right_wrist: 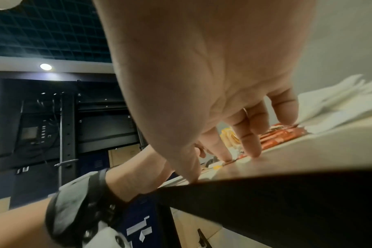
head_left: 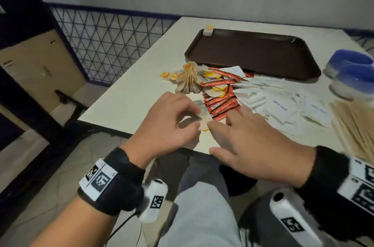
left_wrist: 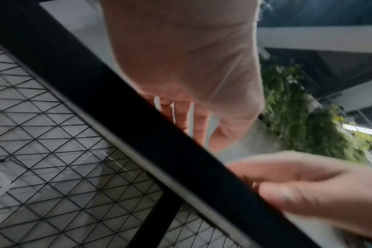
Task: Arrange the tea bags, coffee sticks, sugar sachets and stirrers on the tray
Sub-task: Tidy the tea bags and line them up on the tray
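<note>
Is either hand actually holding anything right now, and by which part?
The left hand pinches a tea bag by its near edge. The right hand holds nothing; its straight fingers press on the table.

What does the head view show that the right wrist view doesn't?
Only the head view shows the brown tray, holding one tea bag at its far-left corner, the wooden stirrers, two blue-lidded containers, and the left hand pinching a tea bag. Only the right wrist view shows the right hand fingertips on the table. Both show coffee sticks and sugar sachets.
</note>
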The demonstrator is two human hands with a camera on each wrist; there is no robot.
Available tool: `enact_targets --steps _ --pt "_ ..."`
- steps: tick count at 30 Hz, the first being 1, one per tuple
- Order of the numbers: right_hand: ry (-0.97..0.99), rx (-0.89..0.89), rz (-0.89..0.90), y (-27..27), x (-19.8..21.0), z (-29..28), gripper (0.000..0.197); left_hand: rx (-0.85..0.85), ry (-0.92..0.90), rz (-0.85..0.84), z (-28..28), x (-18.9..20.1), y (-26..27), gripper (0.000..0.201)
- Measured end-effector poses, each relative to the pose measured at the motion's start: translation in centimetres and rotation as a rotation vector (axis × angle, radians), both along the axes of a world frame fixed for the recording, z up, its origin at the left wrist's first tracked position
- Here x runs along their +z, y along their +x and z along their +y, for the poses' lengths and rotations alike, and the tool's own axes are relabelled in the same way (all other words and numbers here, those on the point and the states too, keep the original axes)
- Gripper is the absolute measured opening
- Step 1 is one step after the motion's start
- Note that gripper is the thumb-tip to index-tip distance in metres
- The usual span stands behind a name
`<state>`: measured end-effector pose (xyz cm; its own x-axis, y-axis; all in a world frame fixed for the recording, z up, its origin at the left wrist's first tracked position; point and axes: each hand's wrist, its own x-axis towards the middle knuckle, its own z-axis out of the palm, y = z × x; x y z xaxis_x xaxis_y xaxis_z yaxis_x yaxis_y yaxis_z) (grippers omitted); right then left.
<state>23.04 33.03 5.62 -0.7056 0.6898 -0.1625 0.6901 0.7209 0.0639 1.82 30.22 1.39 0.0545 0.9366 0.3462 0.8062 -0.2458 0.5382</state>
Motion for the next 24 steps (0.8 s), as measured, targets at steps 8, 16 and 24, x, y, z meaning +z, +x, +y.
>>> enact_targets --steps 8,16,24 --pt "-0.087 0.029 0.253 2.4 -2.7 -1.6 0.055 -0.127 0.14 0.275 -3.2 -2.4 1.7 0.053" --pt "-0.385 -0.038 0.806 4.4 -4.7 -0.3 0.061 -0.126 0.332 0.134 -4.2 -3.7 3.1 0.013" --pt "-0.524 -0.137 1.28 4.8 -5.0 0.5 0.006 -0.14 0.29 -0.11 -2.3 -1.0 5.8 0.009"
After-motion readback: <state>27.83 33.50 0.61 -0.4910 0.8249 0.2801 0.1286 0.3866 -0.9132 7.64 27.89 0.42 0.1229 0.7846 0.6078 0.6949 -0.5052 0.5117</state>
